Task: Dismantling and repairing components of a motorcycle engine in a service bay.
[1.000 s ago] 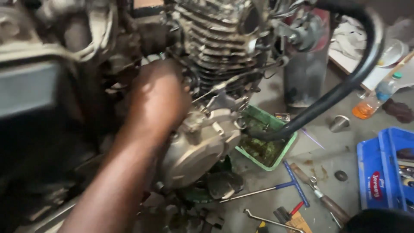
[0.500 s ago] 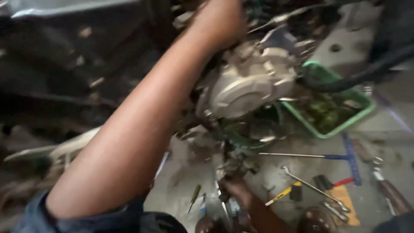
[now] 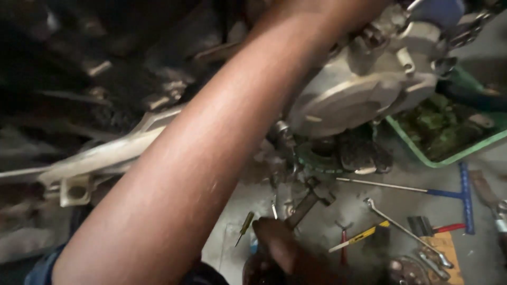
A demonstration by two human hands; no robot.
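Here, your right hand [image 3: 274,248] sits low in the head view, just above the bottom edge, fingers clenched around the dark handle of a tool [image 3: 309,203]. The tool runs up and to the right from your fist; its blocky head ends just under the engine, near a dark round part [image 3: 322,155] below the casing. What kind of tool it is cannot be told; the shot is dim and blurred.

Your left forearm [image 3: 211,158] crosses the whole view from lower left to top centre. The left hand itself is out of the picture past the top edge, so its grip cannot be seen.

The grey engine side cover [image 3: 359,95] fills the upper right, rounded and dusty, with a blue part [image 3: 438,10] just above it at the edge.

Right of the engine, a green tray [image 3: 459,155] rests on the floor, dark oily matter inside. On the concrete floor [image 3: 317,232] below it: a blue T-handle wrench [image 3: 465,195] with a long steel shaft, a slim steel spanner [image 3: 406,229], a yellow-handled tool [image 3: 359,237], red-handled pliers [image 3: 343,243], and a red-handled brush [image 3: 433,228]. A small screwdriver [image 3: 244,227] lies just left of your right hand.

At left, a pale metal frame arm [image 3: 100,158] runs behind your forearm.
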